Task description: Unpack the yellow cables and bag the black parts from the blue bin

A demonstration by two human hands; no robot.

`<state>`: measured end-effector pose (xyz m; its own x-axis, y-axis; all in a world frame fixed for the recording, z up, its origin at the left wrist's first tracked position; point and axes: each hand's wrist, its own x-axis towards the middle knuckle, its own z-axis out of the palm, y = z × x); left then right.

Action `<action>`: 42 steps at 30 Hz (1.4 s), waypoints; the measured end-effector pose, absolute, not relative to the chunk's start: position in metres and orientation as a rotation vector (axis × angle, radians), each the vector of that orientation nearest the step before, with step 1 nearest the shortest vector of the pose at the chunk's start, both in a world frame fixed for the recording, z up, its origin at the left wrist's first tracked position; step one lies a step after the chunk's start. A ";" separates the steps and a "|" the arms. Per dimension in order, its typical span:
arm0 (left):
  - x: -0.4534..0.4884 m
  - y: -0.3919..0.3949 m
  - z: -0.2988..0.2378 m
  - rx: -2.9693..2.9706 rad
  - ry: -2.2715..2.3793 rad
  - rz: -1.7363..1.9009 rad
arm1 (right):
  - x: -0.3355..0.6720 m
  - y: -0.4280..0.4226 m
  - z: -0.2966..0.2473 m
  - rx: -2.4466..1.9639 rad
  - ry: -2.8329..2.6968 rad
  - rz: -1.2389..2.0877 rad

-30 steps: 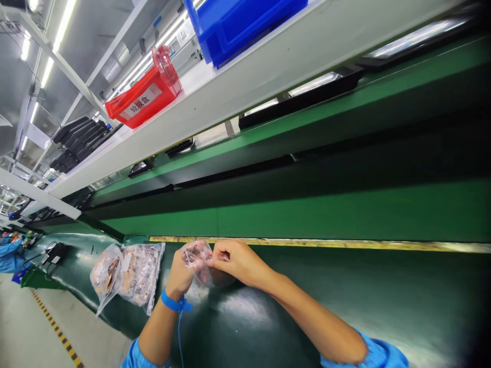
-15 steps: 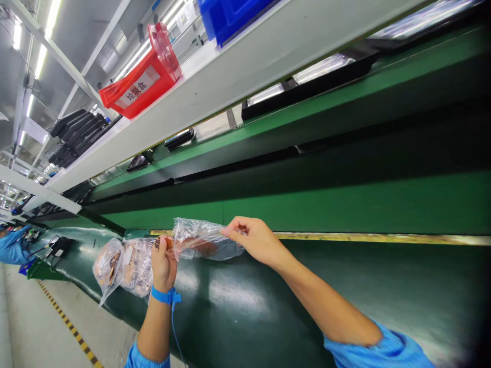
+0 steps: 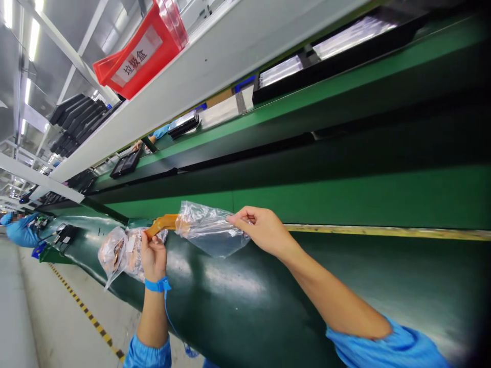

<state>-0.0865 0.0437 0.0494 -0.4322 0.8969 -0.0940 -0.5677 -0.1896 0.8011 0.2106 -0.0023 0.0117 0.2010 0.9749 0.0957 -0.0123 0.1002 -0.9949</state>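
Plastic, thin and clear, formed the small crumpled bag (image 3: 210,232) held in the air just above the dark green work surface (image 3: 268,306), and a flat orange flexible strip (image 3: 163,223) stuck out of the bag's mouth on its left side. The left hand (image 3: 153,255) pinched the free end of that strip between thumb and fingers; the right hand (image 3: 263,230) pinched the bag's opposite edge, fingers pressed together on the film. The strip looked thin enough to crease or tear if it snagged on the bag's mouth, and the slippery film could slide out of the right hand's pinch. A blue wrist strap (image 3: 156,285) circled the left wrist. Left of the bag, on the same surface, lay two fuller clear bags of brownish parts (image 3: 123,253). Beyond the bag ran a green conveyor line (image 3: 345,199) carrying black trays (image 3: 330,51). Above the bag, a white shelf (image 3: 215,66) bore a red plastic bin with a white label (image 3: 140,48). Far left of the bag, another person in blue (image 3: 21,230) worked under strip lights.
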 end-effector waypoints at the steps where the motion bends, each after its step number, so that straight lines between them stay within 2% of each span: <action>1: -0.089 0.045 0.051 0.515 0.982 1.822 | 0.212 -0.002 0.010 -1.231 -1.090 0.989; 8: -0.110 0.045 0.063 0.739 1.080 1.969 | 0.236 -0.002 0.010 -1.248 -0.949 0.932; 12: -0.110 0.023 0.052 1.302 1.337 1.965 | 0.244 -0.005 0.014 -1.235 -0.818 0.933; 15: -0.097 -0.001 0.022 1.729 1.428 1.590 | 0.245 -0.007 0.015 -1.246 -0.769 0.927; 19: -0.080 -0.023 -0.020 2.080 1.354 0.757 | 0.243 -0.009 0.016 -1.245 -0.803 0.937; 21: -0.079 -0.030 -0.027 2.217 1.357 0.569 | 0.241 -0.010 0.016 -1.236 -0.803 0.945; 24: -0.085 -0.037 -0.020 2.286 1.339 0.499 | 0.239 -0.010 0.017 -1.243 -0.798 0.939; 29: -0.082 -0.041 -0.007 2.145 1.426 0.769 | 0.234 -0.010 0.021 -1.183 -0.776 0.988; 34: -0.045 -0.010 -0.002 1.512 1.205 1.073 | 0.234 -0.013 0.027 -1.073 -0.833 1.092; 38: -0.014 0.028 0.010 1.015 0.833 0.907 | 0.241 -0.015 0.027 -1.015 -0.937 1.153; 42: 0.006 0.052 0.018 0.907 0.833 0.804 | 0.252 -0.012 0.022 -1.080 -1.027 1.200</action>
<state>0.0063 0.0520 0.0185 0.4422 0.8584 -0.2601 -0.2292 0.3885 0.8925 0.2517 -0.0123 0.0221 0.0894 0.9955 0.0323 -0.1858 0.0485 -0.9814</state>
